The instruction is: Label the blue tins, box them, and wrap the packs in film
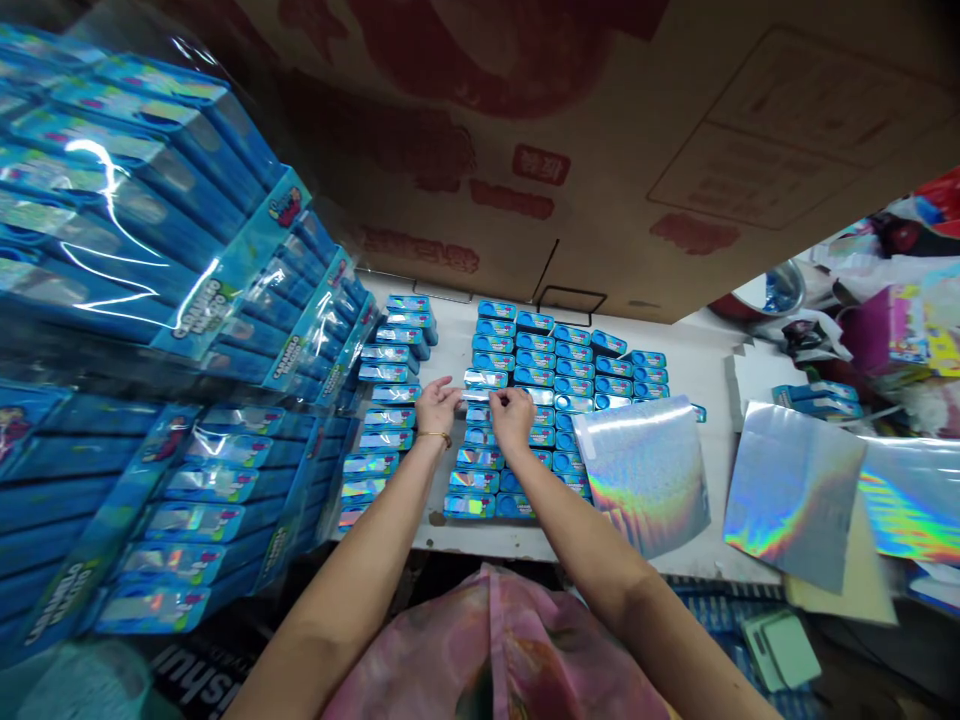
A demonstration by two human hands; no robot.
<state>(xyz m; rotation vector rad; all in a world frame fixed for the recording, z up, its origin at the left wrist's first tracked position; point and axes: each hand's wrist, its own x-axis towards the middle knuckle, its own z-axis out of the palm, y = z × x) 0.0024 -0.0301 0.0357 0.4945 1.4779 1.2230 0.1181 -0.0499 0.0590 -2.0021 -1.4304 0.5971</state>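
A narrow shiny silver sticker is stretched between my two hands, over a column of small blue boxes. My left hand, with a bracelet at its wrist, pinches the sticker's left end between thumb and finger while the other fingers stick out. On the other end, my right hand is closed in a pinch. Just beyond the sticker lies a blue box with a shiny strip on its top. The boxes under my right hand are partly hidden.
Filled display cartons in clear wrap are stacked at left. A large cardboard box hangs over the table's back. Holographic sheets lie at right, near another holographic sheet. More blue boxes stand left of my hands.
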